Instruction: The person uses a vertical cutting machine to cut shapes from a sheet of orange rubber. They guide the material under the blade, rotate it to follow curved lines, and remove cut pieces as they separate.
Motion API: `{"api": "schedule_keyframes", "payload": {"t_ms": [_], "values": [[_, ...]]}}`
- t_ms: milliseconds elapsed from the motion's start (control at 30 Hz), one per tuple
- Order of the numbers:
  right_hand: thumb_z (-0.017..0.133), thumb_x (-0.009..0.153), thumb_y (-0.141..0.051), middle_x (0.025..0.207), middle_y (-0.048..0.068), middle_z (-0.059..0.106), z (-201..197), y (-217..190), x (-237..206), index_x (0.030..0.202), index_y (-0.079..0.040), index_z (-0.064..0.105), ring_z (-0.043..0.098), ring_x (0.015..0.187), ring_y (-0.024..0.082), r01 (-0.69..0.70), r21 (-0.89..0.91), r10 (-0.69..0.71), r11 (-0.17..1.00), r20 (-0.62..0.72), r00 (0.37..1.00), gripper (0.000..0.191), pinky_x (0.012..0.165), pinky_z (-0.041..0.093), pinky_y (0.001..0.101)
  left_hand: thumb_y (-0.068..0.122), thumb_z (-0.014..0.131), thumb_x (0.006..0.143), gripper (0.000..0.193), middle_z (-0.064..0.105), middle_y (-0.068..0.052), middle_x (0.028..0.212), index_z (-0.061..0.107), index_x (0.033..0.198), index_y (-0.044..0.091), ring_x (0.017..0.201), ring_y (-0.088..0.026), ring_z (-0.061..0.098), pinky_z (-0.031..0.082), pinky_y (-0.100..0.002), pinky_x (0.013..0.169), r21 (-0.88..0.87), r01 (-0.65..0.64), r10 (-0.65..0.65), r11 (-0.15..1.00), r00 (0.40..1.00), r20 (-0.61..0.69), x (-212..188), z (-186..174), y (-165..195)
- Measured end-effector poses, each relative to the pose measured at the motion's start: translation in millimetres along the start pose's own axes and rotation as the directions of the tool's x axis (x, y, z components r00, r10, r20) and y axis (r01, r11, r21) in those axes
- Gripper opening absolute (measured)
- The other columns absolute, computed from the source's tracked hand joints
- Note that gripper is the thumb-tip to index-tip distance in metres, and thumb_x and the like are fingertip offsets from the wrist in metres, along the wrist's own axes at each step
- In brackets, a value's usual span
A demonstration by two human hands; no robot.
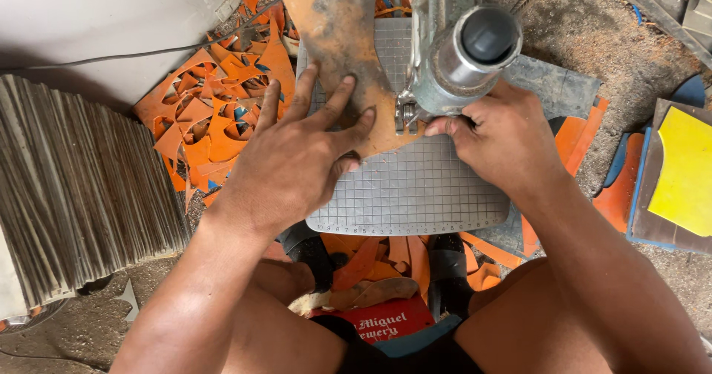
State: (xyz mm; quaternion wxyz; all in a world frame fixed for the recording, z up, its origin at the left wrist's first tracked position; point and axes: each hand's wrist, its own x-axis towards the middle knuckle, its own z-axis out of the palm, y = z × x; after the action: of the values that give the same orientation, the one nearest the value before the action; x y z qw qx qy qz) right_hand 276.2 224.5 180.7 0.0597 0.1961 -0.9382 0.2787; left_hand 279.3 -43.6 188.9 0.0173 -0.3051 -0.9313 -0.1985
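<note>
I have a single view, from the camera on the person's head, looking almost straight down and close in. The gridded cutting table sits at the centre of my frame, its machine head rising toward the lens just above it. Below the table I see the person's own knees; left of it a stack of sheets, right of it bare ground.

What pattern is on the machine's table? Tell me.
A fine square grid on grey, seen in the head view on the table, beside the left hand.
</note>
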Motion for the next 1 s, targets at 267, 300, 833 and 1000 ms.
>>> {"api": "schedule_keyframes", "payload": {"t_ms": [267, 300, 833, 1000], "values": [[0.086, 0.085, -0.014, 0.099, 0.007, 0.076, -4.2, -0.3, 15.9, 0.099, -0.012, 0.080, 0.073, 0.085, 0.026, 0.030, -0.066, -0.030, 0.997, 0.010, 1.000, 0.016, 0.075, 0.058, 0.0388, 0.042, 0.079, 0.072, 0.040, 0.063, -0.001, 0.142, 0.081, 0.109, 0.026, 0.141, -0.033, 0.046, 0.032, -0.054, 0.120, -0.021, -0.166, 0.165, 0.986, 0.985, -0.043, 10.7, 0.6, -20.3], [0.087, 0.084, -0.016, 0.098, 0.006, 0.076, -4.1, 0.8, 17.3, 0.099, -0.013, 0.080, 0.073, 0.085, 0.025, 0.028, -0.066, -0.027, 0.997, 0.014, 1.000, 0.017, 0.074, 0.058, 0.0384, 0.044, 0.079, 0.070, 0.043, 0.064, -0.001, 0.140, 0.081, 0.109, 0.026, 0.140, -0.034, 0.047, 0.033, -0.053, 0.118, -0.034, -0.178, 0.176, 0.983, 0.983, -0.061, 11.2, 1.2, -22.7], [0.081, 0.084, -0.009, 0.105, 0.013, 0.076, 5.1, 21.4, 27.9, 0.109, -0.005, 0.073, 0.073, 0.097, 0.032, -0.090, -0.256, 0.091, 0.962, -0.008, 0.996, 0.027, 0.083, 0.059, 0.0442, 0.058, 0.071, 0.072, 0.050, 0.067, -0.006, 0.138, 0.081, 0.111, 0.028, 0.132, -0.036, 0.058, 0.047, -0.046, 0.110, 0.133, -0.133, 0.151, 0.982, 0.980, -0.131, 6.3, 13.9, -20.5], [0.081, 0.089, -0.013, 0.107, 0.014, 0.075, 1.8, 14.2, 32.3, 0.110, -0.004, 0.070, 0.072, 0.101, 0.031, -0.139, -0.185, 0.140, 0.973, -0.006, 0.990, 0.025, 0.084, 0.057, 0.0445, 0.057, 0.071, 0.074, 0.052, 0.066, -0.009, 0.138, 0.080, 0.114, 0.025, 0.130, -0.039, 0.058, 0.047, -0.049, 0.109, 0.127, -0.137, 0.155, 0.982, 0.977, -0.143, 6.7, 14.5, -19.5]]}}
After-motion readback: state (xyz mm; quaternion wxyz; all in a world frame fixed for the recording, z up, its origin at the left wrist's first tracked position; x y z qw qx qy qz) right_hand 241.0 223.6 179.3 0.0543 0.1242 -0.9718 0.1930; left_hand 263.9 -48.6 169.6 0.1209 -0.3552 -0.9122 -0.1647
